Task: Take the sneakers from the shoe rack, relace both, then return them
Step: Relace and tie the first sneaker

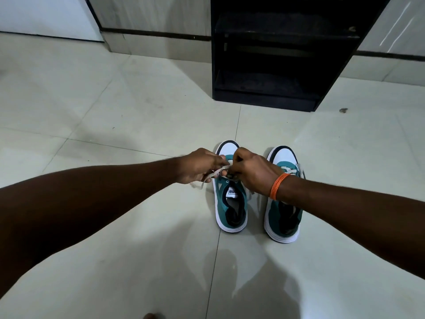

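Observation:
Two teal and white sneakers stand side by side on the tiled floor, toes pointing away from me. Over the left sneaker (231, 203), my left hand (200, 166) and my right hand (253, 172) each pinch the pale shoelace (216, 173) above its eyelets. A loose lace end trails out under my left hand to the floor. The right sneaker (284, 215) sits untouched, partly hidden by my right wrist, which wears an orange thread band. Its laces lie loose near the tongue.
A black shoe rack (271, 65) with dark open shelves stands against the wall just beyond the sneakers. Pale floor tiles (115, 111) spread to the left and front. A small dark speck (343, 110) lies on the floor right of the rack.

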